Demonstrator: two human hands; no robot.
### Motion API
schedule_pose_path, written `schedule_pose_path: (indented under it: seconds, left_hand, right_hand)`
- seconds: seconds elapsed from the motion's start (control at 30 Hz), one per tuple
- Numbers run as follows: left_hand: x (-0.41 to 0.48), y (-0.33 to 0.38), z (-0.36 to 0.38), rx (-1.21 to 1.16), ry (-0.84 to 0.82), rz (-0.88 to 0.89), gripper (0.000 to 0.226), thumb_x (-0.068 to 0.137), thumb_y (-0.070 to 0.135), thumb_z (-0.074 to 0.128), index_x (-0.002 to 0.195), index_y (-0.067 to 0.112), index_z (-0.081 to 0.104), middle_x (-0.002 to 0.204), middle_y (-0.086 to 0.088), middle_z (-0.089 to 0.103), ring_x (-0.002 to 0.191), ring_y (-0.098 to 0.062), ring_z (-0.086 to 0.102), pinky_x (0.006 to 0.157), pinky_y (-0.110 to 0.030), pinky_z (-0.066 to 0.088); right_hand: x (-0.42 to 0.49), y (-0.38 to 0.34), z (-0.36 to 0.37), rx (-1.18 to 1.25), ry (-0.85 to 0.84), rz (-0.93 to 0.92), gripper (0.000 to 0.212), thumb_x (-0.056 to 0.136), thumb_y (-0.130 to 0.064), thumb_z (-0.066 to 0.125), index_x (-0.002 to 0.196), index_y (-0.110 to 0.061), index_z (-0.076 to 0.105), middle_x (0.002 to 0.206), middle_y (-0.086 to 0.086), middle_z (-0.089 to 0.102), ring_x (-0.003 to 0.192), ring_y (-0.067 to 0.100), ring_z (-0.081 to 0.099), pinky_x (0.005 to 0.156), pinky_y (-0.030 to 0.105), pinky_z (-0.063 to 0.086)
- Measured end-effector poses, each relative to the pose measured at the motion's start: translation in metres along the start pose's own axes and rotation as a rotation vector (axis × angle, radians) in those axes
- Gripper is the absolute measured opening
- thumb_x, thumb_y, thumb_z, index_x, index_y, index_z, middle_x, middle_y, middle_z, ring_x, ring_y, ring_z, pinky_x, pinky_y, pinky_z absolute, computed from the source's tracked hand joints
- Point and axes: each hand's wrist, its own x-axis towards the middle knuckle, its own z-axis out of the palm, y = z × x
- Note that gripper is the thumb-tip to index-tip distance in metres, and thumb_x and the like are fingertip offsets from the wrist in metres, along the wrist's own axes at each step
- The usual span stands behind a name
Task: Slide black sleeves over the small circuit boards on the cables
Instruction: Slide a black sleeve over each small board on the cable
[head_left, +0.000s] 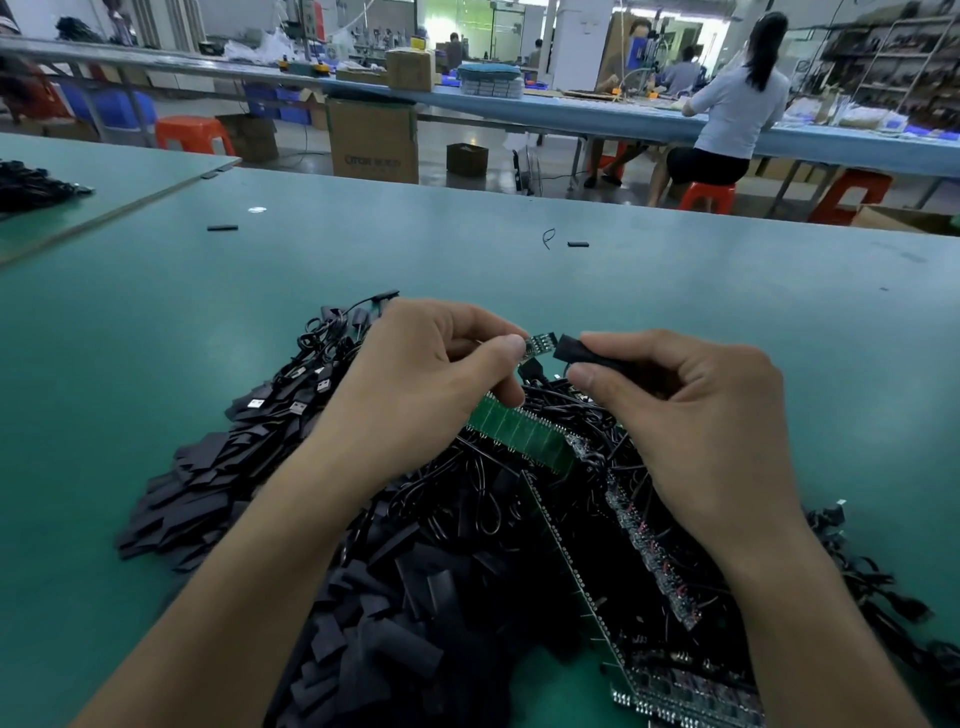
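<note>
My left hand (436, 364) pinches a small green circuit board (540, 344) between thumb and forefinger, held above the pile. My right hand (685, 405) pinches a black sleeve (584, 354) just right of the board, its open end facing the board's tip and almost touching it. A black cable hangs from the board down into the heap. Below the hands lies a heap of black cables (519, 499) and loose black sleeves (395, 623).
Cables with USB plugs (306, 395) lie at the left of the heap. Strips of joined green boards (524, 431) and a panel (675, 691) lie at right. Two stray sleeves (222, 227) rest further back on the green table (727, 291). People sit at a far bench.
</note>
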Motion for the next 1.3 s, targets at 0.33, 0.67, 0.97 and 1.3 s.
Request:
schedule_pose_path:
  seconds: [0.33,0.67,0.97,1.3]
  left_hand:
    - [-0.002,0.003,0.001,-0.019,-0.032,-0.010,0.014,0.096,0.021,0.063,0.086,0.024,0.072,0.065,0.006,0.073,0.054,-0.015,0.047,0.056,-0.031,0.041]
    - [-0.001,0.002,0.002,-0.038,-0.056,0.006,0.014,0.097,0.018,0.062,0.090,0.025,0.072,0.065,0.006,0.073,0.057,-0.020,0.045,0.059,-0.035,0.040]
    - [0.000,-0.003,-0.004,-0.040,-0.194,0.012,0.013,0.098,0.020,0.061,0.093,0.026,0.071,0.071,0.005,0.074,0.060,-0.015,0.054,0.059,-0.026,0.045]
    - [0.002,-0.008,-0.004,-0.078,-0.279,0.021,0.013,0.096,0.022,0.064,0.095,0.013,0.055,0.081,0.002,0.078,0.075,-0.016,0.071,0.076,-0.026,0.058]
  right_hand:
    - [-0.001,0.001,-0.001,-0.029,-0.009,0.046,0.021,0.078,-0.031,0.083,0.097,-0.036,0.077,0.083,-0.016,0.072,0.066,0.003,0.063,0.064,0.020,0.048]
    - [0.001,0.002,-0.002,0.021,-0.008,0.040,0.022,0.077,-0.023,0.084,0.090,-0.038,0.076,0.082,-0.015,0.075,0.077,0.005,0.070,0.072,0.021,0.055]
    - [0.003,0.006,-0.005,0.046,-0.161,0.019,0.025,0.073,-0.034,0.082,0.095,-0.045,0.076,0.087,-0.015,0.073,0.080,0.012,0.069,0.075,0.045,0.057]
    - [0.003,0.012,0.000,0.223,-0.227,0.043,0.025,0.074,-0.029,0.080,0.097,-0.036,0.076,0.087,-0.012,0.077,0.082,0.009,0.074,0.081,0.029,0.057]
